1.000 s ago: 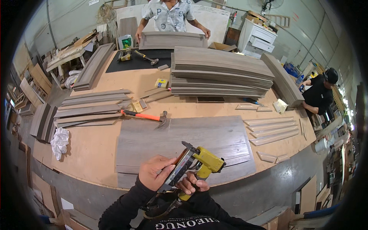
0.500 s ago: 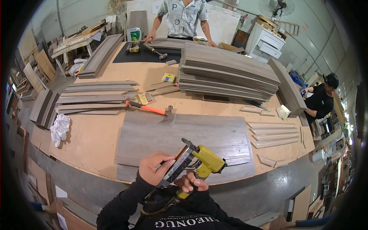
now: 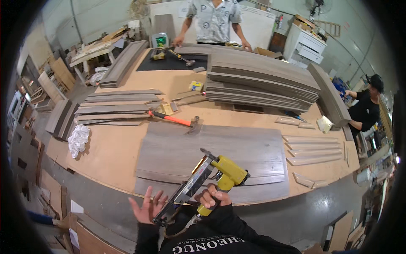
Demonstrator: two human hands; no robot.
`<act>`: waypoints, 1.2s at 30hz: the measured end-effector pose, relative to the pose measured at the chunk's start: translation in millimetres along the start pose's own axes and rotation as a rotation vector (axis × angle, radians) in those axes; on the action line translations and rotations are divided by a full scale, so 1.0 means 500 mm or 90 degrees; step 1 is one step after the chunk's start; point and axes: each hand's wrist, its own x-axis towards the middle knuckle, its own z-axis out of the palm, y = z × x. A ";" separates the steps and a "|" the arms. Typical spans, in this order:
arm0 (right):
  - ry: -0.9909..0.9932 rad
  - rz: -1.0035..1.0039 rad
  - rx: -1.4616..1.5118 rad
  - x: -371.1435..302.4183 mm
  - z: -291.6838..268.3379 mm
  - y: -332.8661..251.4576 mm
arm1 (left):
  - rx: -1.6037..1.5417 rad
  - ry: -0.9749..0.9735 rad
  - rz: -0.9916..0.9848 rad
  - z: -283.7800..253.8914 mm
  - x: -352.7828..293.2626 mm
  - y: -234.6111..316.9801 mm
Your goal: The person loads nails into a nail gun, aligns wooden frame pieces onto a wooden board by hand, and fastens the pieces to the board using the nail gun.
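Partly, in the head view, the right hand's (image 3: 213, 197) fingers hide the grip of a yellow nail gun (image 3: 230, 172); its hose (image 3: 179, 232) is hard to follow against the dark clothing. The upper edge cuts off the head of a person in a patterned shirt (image 3: 215, 23) at 12 o'clock. The nail gun is at 6 o'clock from the middle, over the near part of a grey panel (image 3: 177, 146). Its long magazine (image 3: 192, 186) runs from 7 to 1 o'clock, with the nose facing 10 o'clock. The right hand is wrapped around the grip, its forearm entering from 5 o'clock. The left hand (image 3: 150, 208) is spread open, fingers toward 12 o'clock, beside the magazine's lower end; whether they touch cannot be told.
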 end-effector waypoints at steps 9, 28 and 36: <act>-0.060 0.140 0.067 -0.054 -0.037 0.044 | 0.100 -0.046 0.115 0.134 -0.003 -0.073; -0.298 0.067 -1.028 -0.040 0.007 0.187 | 0.923 -0.011 0.297 0.133 -0.114 -0.029; 0.062 -0.045 -1.291 -0.141 -0.085 -0.206 | 0.966 -0.037 0.292 0.075 -0.090 -0.060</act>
